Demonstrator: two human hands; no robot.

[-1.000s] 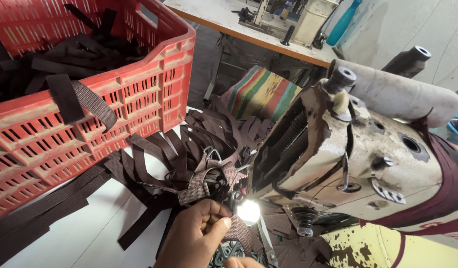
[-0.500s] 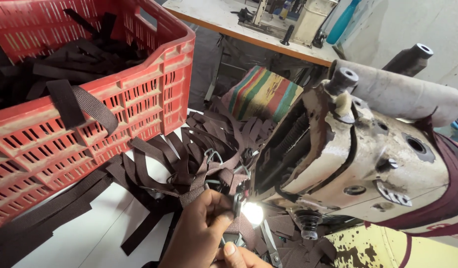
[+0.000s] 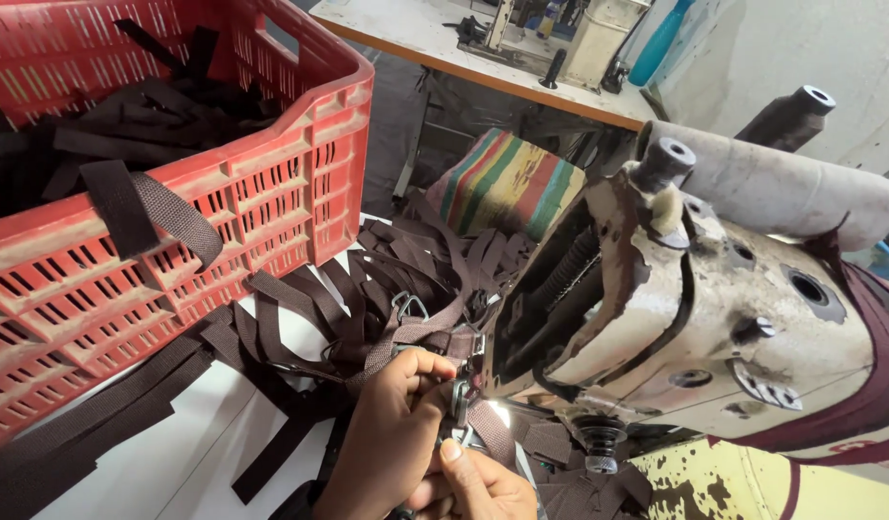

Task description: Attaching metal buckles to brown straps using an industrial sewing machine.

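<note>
My left hand (image 3: 392, 433) pinches a dark brown webbing strap (image 3: 420, 332) with a metal buckle (image 3: 459, 400), close beside the needle area of a worn cream sewing machine (image 3: 695, 289). My right hand (image 3: 478, 481) sits just below it at the bottom edge, thumb up against the same strap and buckle. A heap of brown straps (image 3: 367, 289) with metal triangle rings (image 3: 409, 306) lies on the white table (image 3: 175, 462) just beyond my hands.
A red slatted plastic crate (image 3: 175, 221) full of dark straps fills the left, one strap hanging over its rim. A striped cushion (image 3: 507, 183) lies behind the strap heap. A wooden bench (image 3: 483, 63) with another machine stands at the back.
My hands have drawn the strap and buckle up closer to the machine's needle area, covering the small work light. The camera view has shifted slightly.
</note>
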